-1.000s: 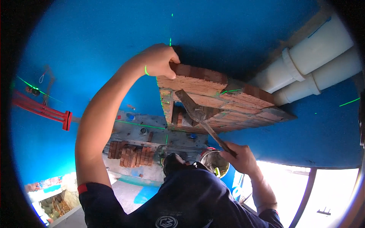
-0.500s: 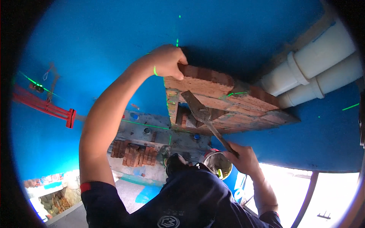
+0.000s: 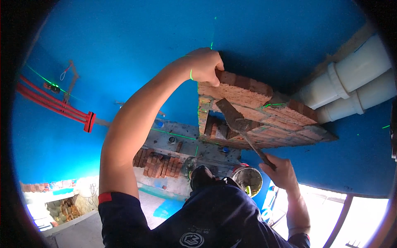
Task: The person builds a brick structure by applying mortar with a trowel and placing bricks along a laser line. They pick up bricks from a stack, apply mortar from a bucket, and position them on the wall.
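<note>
Two hands: the left hand (image 3: 205,66) pinches the top brick (image 3: 242,87) by its left end; the right hand (image 3: 283,171) wraps the handle of the trowel (image 3: 236,120).
Top brick: at the upper left corner of the brickwork (image 3: 289,132).
Left edge: the brick probably sits best flush here, judged by the green laser line (image 3: 212,46) (thumb away from the blade).
Trowel: before the near face; contact unclear.
Room: more past the left edge; white pipes (image 3: 359,78) crowd the right end.
</note>
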The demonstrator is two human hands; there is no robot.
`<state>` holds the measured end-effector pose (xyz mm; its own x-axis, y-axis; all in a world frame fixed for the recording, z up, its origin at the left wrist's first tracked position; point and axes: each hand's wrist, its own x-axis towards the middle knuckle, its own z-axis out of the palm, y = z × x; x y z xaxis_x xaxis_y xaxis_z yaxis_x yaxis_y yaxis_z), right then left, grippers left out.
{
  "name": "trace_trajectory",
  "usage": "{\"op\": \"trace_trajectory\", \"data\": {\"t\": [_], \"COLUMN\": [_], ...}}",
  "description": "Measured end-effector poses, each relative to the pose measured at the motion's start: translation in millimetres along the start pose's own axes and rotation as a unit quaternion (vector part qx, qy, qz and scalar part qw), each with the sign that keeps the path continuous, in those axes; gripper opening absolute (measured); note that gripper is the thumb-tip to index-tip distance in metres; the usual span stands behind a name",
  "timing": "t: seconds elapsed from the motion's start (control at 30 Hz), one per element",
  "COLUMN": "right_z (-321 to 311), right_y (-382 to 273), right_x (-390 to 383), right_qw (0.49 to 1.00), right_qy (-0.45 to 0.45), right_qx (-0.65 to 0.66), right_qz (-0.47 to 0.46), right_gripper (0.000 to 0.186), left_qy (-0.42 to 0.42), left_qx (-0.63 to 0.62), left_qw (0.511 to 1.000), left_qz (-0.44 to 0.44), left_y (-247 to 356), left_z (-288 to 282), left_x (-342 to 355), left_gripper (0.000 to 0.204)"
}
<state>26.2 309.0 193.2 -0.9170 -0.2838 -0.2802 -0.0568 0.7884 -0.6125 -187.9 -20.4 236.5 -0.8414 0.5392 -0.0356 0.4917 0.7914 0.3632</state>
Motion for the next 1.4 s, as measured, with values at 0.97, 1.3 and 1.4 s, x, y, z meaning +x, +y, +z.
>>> {"op": "trace_trajectory", "data": {"t": [0.97,1.3,1.4], "right_z": [-13.6,-25.5,-22.8], "right_y": [3.8,-11.0,-5.5], "right_x": [-20.6,39.6,39.7], "right_qw": [0.984,0.955,0.954], "right_qy": [0.005,0.251,0.250], "right_qx": [0.174,-0.068,-0.090], "right_qz": [-0.026,-0.139,-0.138], "right_gripper": [0.033,0.050,0.052], "left_qy": [-0.043,-0.026,-0.025], "left_qx": [0.018,0.016,0.017], "left_qw": [0.999,0.999,0.999], "left_qz": [0.002,-0.014,-0.021], "left_y": [9.4,9.8,11.5], "left_z": [-12.7,-8.4,-7.0], "left_x": [2.0,1.4,2.5], "left_gripper": [0.054,0.049,0.050]}}
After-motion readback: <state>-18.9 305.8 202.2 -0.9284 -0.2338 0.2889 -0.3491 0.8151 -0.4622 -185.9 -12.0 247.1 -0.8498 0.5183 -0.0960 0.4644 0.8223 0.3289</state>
